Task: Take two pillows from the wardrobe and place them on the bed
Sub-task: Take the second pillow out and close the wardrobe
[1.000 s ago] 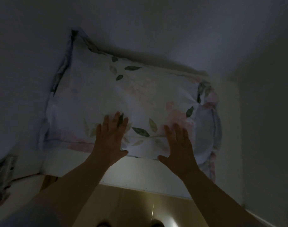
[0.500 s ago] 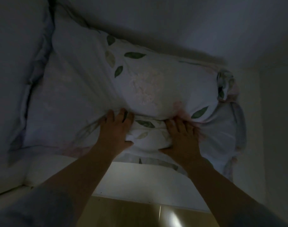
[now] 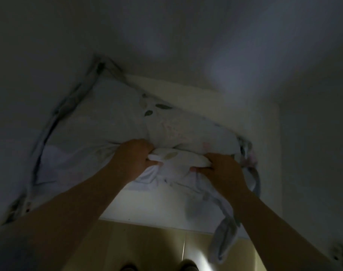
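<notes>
A white pillow point(image 3: 112, 122) printed with green leaves and pale pink flowers lies on a white wardrobe shelf point(image 3: 159, 206) in dim light. My left hand point(image 3: 133, 159) grips a bunched fold of its near edge, fingers curled into the fabric. My right hand point(image 3: 221, 171) grips the same fold a little to the right, thumb underneath. The pillow's near right frill point(image 3: 223, 243) hangs down over the shelf's front edge. No second pillow can be made out, and the bed is out of view.
White wardrobe walls close in at the left point(image 3: 20, 94), at the back point(image 3: 186, 45) and at the right point(image 3: 313, 133). Below the shelf's front edge lies a light wooden floor point(image 3: 147, 249), with the tips of my feet point(image 3: 159, 267) at the bottom.
Both hands went from lying flat on the pillow to gripping a bunched fold of its near edge. The pillow has slid toward me, baring shelf behind it, and its frill now hangs over the front.
</notes>
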`<state>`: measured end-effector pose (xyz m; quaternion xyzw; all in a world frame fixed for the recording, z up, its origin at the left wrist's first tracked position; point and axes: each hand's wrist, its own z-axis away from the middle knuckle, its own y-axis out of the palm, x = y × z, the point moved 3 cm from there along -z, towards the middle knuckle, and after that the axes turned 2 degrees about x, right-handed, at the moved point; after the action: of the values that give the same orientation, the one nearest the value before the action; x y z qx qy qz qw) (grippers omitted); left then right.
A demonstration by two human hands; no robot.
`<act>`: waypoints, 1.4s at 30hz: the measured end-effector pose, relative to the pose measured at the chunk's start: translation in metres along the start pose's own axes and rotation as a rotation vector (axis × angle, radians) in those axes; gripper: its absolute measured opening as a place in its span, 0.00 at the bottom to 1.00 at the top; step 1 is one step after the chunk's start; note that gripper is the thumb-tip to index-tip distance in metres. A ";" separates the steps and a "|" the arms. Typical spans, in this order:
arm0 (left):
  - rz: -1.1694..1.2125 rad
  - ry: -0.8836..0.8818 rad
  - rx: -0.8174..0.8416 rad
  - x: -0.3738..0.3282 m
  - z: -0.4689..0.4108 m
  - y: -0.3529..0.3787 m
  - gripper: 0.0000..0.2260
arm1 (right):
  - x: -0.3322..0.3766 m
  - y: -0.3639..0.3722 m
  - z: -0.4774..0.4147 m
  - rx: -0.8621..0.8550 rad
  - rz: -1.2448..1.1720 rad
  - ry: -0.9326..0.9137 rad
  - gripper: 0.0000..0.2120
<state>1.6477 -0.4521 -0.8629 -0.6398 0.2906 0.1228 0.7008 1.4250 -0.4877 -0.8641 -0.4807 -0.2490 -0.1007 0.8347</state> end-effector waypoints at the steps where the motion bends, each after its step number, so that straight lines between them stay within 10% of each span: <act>1: 0.044 -0.027 0.006 -0.008 0.005 -0.009 0.34 | 0.007 -0.009 0.011 -0.003 -0.012 0.013 0.14; 14: 0.084 -0.276 0.027 -0.157 0.080 -0.164 0.11 | 0.122 -0.160 0.179 -0.121 0.090 0.040 0.07; 42: 0.091 -0.298 -0.352 -0.531 0.326 -0.404 0.19 | 0.263 -0.385 0.591 -0.373 0.059 -0.319 0.14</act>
<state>1.5236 -0.0917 -0.2251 -0.7131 0.1866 0.2962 0.6074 1.3045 -0.1645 -0.1948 -0.6434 -0.3403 -0.0432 0.6843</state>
